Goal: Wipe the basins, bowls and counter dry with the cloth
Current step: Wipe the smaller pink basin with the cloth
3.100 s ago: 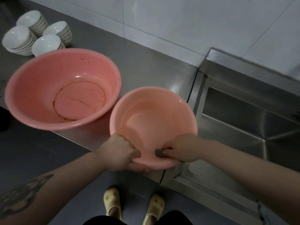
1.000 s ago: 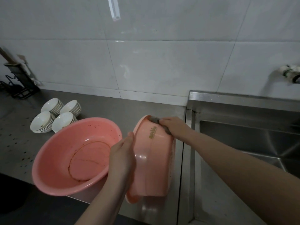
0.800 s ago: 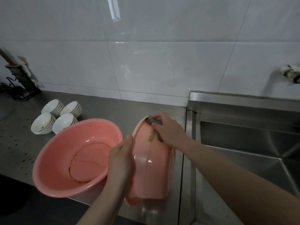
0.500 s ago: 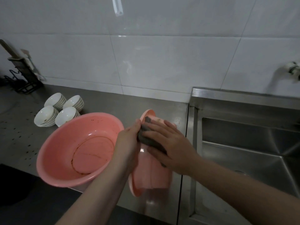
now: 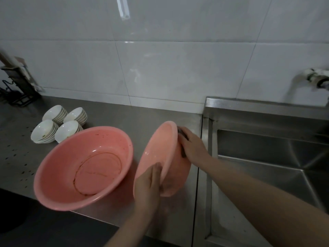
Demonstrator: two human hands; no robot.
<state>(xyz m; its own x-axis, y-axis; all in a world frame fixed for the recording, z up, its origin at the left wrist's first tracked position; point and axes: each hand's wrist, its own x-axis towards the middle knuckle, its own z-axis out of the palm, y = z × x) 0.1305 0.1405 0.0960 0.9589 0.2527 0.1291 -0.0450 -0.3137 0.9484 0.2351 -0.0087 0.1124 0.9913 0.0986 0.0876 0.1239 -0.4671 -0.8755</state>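
We are drying the outside of the small pink basin [image 5: 156,150]: our left hand [image 5: 147,184] grips its rim, our right hand [image 5: 192,147] presses the grey cloth [image 5: 182,135] flat. Next, rotate it.

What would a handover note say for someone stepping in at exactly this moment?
Left hand: grips the near rim of the small pink basin, holding it tipped on edge on the counter.
Right hand: presses the dark cloth against the basin's outer wall, beside the sink.
Large pink basin: sits left of it, with a brown ring and specks inside.
Four stacks of white bowls: far left on the counter.
Done: only the small basin is under way.
Left: finish it, then the large basin, the bowls and the spotted counter.
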